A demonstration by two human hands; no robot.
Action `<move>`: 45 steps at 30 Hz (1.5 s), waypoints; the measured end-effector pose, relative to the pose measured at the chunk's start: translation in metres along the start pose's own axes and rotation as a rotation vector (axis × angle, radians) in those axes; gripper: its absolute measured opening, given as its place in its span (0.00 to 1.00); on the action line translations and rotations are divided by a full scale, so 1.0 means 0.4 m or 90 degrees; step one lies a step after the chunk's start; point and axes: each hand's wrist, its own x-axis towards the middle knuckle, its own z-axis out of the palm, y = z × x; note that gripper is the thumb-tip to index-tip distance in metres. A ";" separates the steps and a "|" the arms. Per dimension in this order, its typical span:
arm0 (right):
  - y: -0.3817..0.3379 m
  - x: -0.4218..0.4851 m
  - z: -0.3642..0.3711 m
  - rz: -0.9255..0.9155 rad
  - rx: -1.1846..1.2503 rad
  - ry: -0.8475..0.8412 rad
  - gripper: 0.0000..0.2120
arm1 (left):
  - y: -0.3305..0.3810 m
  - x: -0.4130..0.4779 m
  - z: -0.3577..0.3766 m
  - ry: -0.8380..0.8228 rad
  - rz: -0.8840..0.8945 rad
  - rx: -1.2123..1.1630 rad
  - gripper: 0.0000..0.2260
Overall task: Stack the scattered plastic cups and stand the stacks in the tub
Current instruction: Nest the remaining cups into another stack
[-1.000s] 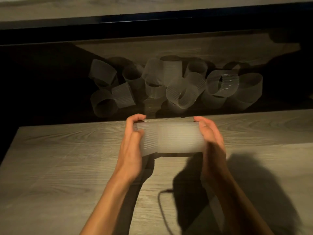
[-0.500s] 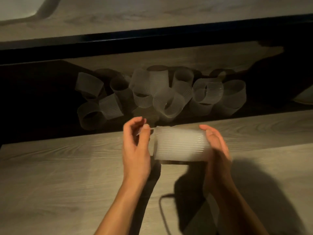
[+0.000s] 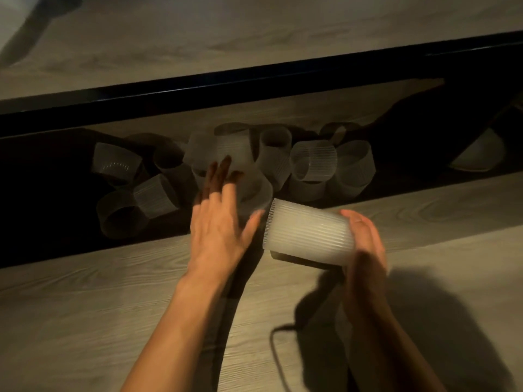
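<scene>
Over the near wall of the tub (image 3: 254,80), the left hand (image 3: 220,219) is held flat with fingers spread and straight, nothing gripped; contact with the cup beneath cannot be told. Just outside that wall, one ribbed stack (image 3: 308,233) is held sideways by the right hand (image 3: 365,241), curled round its end. About twelve loose cups (image 3: 314,159) are scattered inside the tub.

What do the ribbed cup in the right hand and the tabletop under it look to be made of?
The cup looks like translucent frosted plastic: light glows through its wall, and fine ribs run along its length. The tabletop looks like matt wood or wood-look laminate: grey-brown grain lines show, but the look cannot settle which.
</scene>
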 end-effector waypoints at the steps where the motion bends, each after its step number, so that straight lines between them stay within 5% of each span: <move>1: 0.001 0.003 -0.003 -0.003 0.000 0.003 0.10 | -0.011 -0.010 0.001 0.034 -0.012 -0.035 0.26; 7: 0.012 0.006 -0.005 -0.010 -0.023 -0.006 0.13 | -0.022 -0.093 -0.017 0.113 -0.251 -0.593 0.22; 11: 0.019 -0.008 0.006 0.007 -0.020 -0.022 0.13 | -0.003 -0.124 -0.022 0.050 -0.397 -0.970 0.19; 17: 0.030 -0.023 0.006 0.007 -0.031 -0.063 0.08 | -0.001 -0.158 -0.009 -0.056 -0.518 -0.855 0.26; 23: 0.043 -0.044 0.007 0.008 -0.036 -0.067 0.13 | -0.028 -0.178 0.012 0.147 -0.297 -0.639 0.12; 28: 0.044 -0.042 0.007 0.004 -0.021 -0.046 0.11 | -0.075 -0.202 0.006 -0.103 -0.126 -0.638 0.38; 32: 0.040 -0.043 0.001 0.001 -0.020 -0.043 0.10 | -0.091 -0.206 -0.003 -0.071 -0.186 -0.567 0.35; 34: 0.042 -0.044 0.002 0.013 -0.004 -0.037 0.10 | -0.082 -0.205 -0.002 -0.005 -0.248 -0.690 0.29; 36: 0.043 -0.048 0.008 0.017 0.003 -0.044 0.10 | -0.071 -0.203 0.005 0.016 -0.347 -0.877 0.37; 39: 0.045 -0.060 0.025 0.015 0.004 -0.068 0.12 | -0.050 -0.202 0.004 -0.030 -0.383 -0.907 0.45; 45: 0.054 -0.072 0.030 -0.006 -0.031 -0.111 0.14 | -0.020 -0.224 0.018 -0.203 -0.330 -0.776 0.33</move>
